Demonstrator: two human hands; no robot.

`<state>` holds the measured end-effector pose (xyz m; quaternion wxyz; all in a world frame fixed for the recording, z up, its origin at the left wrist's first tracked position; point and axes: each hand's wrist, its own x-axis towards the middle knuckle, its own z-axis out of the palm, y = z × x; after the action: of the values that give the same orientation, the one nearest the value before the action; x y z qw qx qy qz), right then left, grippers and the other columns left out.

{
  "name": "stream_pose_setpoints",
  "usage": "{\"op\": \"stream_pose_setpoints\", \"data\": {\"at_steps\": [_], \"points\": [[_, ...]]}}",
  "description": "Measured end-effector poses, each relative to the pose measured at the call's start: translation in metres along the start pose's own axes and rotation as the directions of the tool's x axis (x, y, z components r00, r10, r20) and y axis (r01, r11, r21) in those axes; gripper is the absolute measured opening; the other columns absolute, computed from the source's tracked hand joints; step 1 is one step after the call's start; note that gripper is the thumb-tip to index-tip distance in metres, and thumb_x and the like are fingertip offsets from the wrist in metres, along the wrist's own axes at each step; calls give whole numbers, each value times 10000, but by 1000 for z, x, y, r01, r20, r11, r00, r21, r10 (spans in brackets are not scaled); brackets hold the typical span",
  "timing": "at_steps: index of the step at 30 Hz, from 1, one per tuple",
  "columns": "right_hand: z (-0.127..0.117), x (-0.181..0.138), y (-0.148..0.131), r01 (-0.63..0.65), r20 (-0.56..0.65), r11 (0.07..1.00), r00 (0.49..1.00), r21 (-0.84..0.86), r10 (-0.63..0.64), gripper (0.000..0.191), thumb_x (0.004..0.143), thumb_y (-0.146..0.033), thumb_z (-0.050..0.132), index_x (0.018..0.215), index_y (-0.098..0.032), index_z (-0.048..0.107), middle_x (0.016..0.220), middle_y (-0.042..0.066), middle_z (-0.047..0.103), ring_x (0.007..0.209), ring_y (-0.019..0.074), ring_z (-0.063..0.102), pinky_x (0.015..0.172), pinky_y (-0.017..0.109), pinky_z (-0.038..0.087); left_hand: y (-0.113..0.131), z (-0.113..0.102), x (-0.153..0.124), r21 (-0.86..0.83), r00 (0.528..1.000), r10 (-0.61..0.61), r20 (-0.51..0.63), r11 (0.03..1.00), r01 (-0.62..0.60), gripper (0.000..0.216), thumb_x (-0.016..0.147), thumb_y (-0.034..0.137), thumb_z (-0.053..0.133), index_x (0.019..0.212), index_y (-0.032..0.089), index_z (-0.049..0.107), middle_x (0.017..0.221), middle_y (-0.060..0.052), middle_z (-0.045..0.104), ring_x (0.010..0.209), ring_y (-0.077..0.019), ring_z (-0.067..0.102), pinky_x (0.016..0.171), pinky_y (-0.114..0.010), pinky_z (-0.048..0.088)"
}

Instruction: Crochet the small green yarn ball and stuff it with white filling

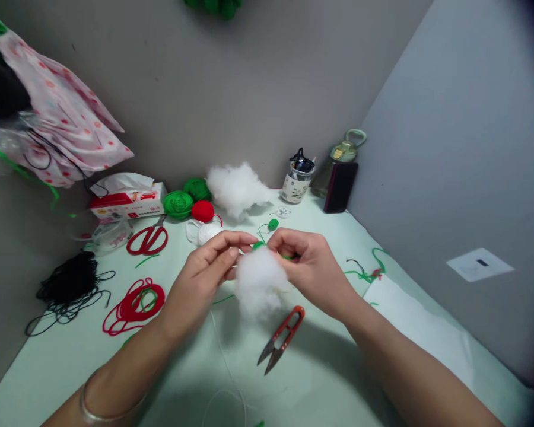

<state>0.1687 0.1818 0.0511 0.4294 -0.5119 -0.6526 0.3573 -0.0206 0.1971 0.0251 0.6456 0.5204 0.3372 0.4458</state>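
With left hand [200, 279] and right hand [309, 261] drawn close over the table [329, 385], pinches a small green piece [258, 244] from both sides, probably to steady something so tiny; cannot tell the exact hold of the thumbs, with a white tuft [260, 281] bulging in front. Has orange-handled snips [273, 343] lying just below, blades parted, seemingly for quick reach. To the left, has red yarn [156, 293] coiled flat, perhaps against tangling, and black yarn [69, 283] heaped past it. Farther back, has red-handled scissors [149, 239] just in front of a tissue box [127, 206], and yarn balls [178, 204] grouped beside a large white fluff mass [240, 188], presumably parked out of the working space. Farthest off, by the wall [249, 89], has a phone [340, 187] propped against a bottle [323, 178], likely for support, near a labelled cup [296, 187].
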Motion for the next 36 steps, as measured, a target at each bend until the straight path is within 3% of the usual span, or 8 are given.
{"op": "stream_pose_setpoints", "data": {"at_steps": [4, 7, 11, 16, 21, 25, 29, 36], "points": [[1, 2, -2, -73, 6, 987, 997, 146, 73, 175, 770, -221, 626, 628, -202, 525, 510, -93, 326, 501, 77, 277, 486, 247, 233, 1, 2, 1, -47, 998, 14, 61, 999, -12, 299, 836, 264, 816, 1121, 284, 728, 995, 10, 690, 753, -98, 618, 620, -171, 483], [5, 0, 0, -82, 42, 979, 996, 188, 75, 169, 769, -232, 622, 637, -201, 522, 511, -88, 366, 497, 77, 295, 472, 242, 235, 0, 5, 2, -6, 999, 48, -17, 999, -48, 292, 781, 175, 821, 1048, 260, 738, 949, 14, 691, 783, -113, 615, 628, -173, 483], [8, -3, 2, -33, 48, 994, 998, 107, 28, 165, 818, -214, 587, 670, -200, 515, 547, -81, 362, 532, 83, 304, 498, 243, 249, -4, 4, 3, 82, 990, 82, -118, 994, -72, 296, 734, 71, 753, 980, 235, 734, 951, 18, 688, 818, -119, 611, 652, -178, 475], [4, -7, -5, 44, 143, 996, 989, -78, -33, 162, 868, -145, 507, 721, -203, 475, 656, -51, 426, 616, 101, 361, 558, 257, 275, -3, 7, 2, 96, 980, 111, -163, 991, -97, 280, 716, 105, 732, 971, 212, 692, 920, 18, 681, 811, -126, 618, 680, -196, 492], [7, -11, -11, -44, 261, 999, 964, -8, 44, 95, 796, -108, 536, 780, -201, 530, 710, -48, 434, 634, 99, 361, 557, 245, 281, 6, 13, -1, 140, 971, 163, -174, 980, -140, 247, 630, 131, 712, 852, 194, 625, 767, 39, 617, 635, -108, 528, 555, -196, 441], [12, -6, -5, -82, 140, 994, 988, 70, 71, 112, 758, -154, 568, 693, -204, 492, 671, -49, 413, 617, 99, 349, 548, 244, 279, 6, 19, -4, 163, 962, 208, -178, 970, -180, 240, 664, 112, 691, 866, 211, 610, 751, 46, 599, 621, -110, 509, 579, -205, 477], [10, 0, -2, -30, 18, 998, 999, 59, 28, 62, 738, -159, 567, 693, -191, 540, 695, -28, 499, 652, 109, 412, 602, 249, 343, 0, 24, -5, 105, 973, 193, -125, 978, -180, 286, 752, 151, 771, 989, 217, 626, 901, 14, 666, 791, -133, 607, 763, -225, 540], [6, -3, -4, 48, 31, 998, 998, -48, -46, 193, 875, -187, 551, 684, -197, 528, 584, -69, 389, 561, 89, 321, 544, 249, 269, -13, 12, 0, 61, 983, 167, -78, 985, -163, 209, 882, 324, 757, 969, 223, 596, 1049, -27, 705, 980, -188, 661, 853, -278, 531]]}}
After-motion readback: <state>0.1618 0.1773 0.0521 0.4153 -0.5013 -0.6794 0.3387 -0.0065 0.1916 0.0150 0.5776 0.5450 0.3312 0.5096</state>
